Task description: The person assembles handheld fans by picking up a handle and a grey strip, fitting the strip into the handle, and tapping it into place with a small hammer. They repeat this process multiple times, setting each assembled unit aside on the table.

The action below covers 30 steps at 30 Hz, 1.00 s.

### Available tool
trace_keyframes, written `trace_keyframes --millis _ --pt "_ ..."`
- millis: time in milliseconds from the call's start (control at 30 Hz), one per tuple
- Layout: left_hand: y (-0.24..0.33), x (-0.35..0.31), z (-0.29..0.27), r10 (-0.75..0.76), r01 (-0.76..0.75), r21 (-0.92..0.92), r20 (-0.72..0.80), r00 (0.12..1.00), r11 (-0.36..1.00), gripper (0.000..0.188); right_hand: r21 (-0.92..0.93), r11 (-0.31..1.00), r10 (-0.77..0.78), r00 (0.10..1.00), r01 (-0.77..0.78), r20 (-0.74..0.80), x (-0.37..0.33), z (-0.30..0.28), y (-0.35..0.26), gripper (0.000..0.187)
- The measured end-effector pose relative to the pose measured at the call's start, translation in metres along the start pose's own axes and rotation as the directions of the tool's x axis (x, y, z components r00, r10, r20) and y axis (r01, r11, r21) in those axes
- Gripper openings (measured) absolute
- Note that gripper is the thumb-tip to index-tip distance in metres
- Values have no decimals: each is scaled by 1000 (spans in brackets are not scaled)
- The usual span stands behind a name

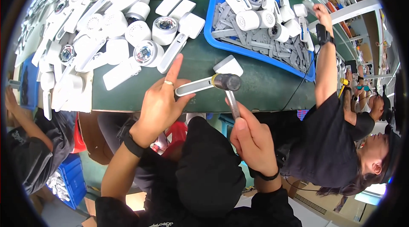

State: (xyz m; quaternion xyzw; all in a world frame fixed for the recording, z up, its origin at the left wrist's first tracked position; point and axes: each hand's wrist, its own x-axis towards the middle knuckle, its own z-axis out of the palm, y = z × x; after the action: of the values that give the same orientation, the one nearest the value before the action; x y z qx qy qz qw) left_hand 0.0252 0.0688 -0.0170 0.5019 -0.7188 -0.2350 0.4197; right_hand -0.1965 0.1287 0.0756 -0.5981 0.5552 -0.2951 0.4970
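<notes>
White-grey elongated casing (198, 86), left grip (159, 107); cylindrical-headed hammer (226, 82), right grip (257, 142)

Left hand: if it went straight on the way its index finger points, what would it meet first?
The left hand would probably first meet the white device with the grey-striped handle, just ahead of it on the green table. Depth is unclear, so it might pass above.
</notes>
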Motion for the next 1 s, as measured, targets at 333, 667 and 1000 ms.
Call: trace_keyframes --millis 333,667,1000 --pt "4 9 -7 -117 116 11 75 990 993 77 -123 992 43 991 -27 129 25 1 15 44" --pt "52 1 -120 214 -180 288 -92 972 941 33 385 906 -62 956 174 -287 36 -55 58 44" --pt "-119 142 -372 -242 607 332 -700 671 722 54 286 952 -71 989 105 -127 72 -40 99 44"
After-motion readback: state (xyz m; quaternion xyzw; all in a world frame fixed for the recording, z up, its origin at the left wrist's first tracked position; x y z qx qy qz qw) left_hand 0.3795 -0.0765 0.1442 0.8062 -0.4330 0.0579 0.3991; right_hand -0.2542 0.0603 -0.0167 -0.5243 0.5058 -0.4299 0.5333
